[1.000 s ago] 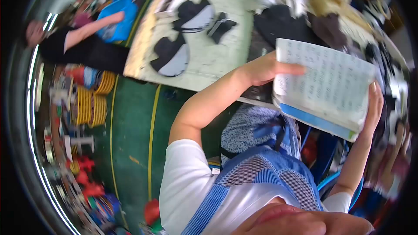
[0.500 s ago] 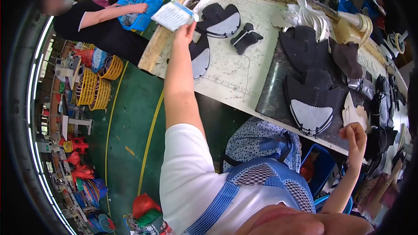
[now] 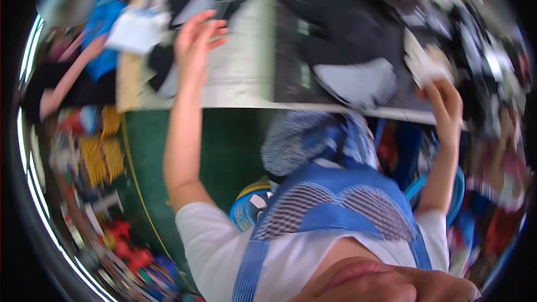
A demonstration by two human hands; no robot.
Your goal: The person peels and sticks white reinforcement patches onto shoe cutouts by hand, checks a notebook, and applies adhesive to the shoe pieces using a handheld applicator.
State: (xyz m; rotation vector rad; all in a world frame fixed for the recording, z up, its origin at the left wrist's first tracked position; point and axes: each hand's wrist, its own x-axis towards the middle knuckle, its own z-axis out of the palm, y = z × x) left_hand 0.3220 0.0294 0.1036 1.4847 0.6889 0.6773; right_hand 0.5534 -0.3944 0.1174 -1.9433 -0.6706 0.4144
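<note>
My left hand [image 3: 198,42] is raised over the pale worktable [image 3: 238,78], fingers apart and holding nothing. Left of it, a white booklet [image 3: 137,31] lies at the table's left end, beside black pieces with grey panels [image 3: 162,67]. My right hand [image 3: 444,100] is at the table's right part, its fingertips at some cream-coloured pieces [image 3: 428,61]; blur hides whether it grips one. Between my hands, a stack of black pieces with a grey curved panel [image 3: 358,81] rests on the dark part of the table.
At the left, a person in dark clothes [image 3: 50,86] reaches to a blue basket [image 3: 103,39]. Yellow baskets [image 3: 100,156] stand on the floor below. A blue bin [image 3: 243,212] is beside my apron. Dark materials [image 3: 470,39] crowd the table's right side.
The booklet went from both hands to my left hand, then onto the table's left end, let go. My left hand has drawn back from it. My right hand has moved to the cream pieces.
</note>
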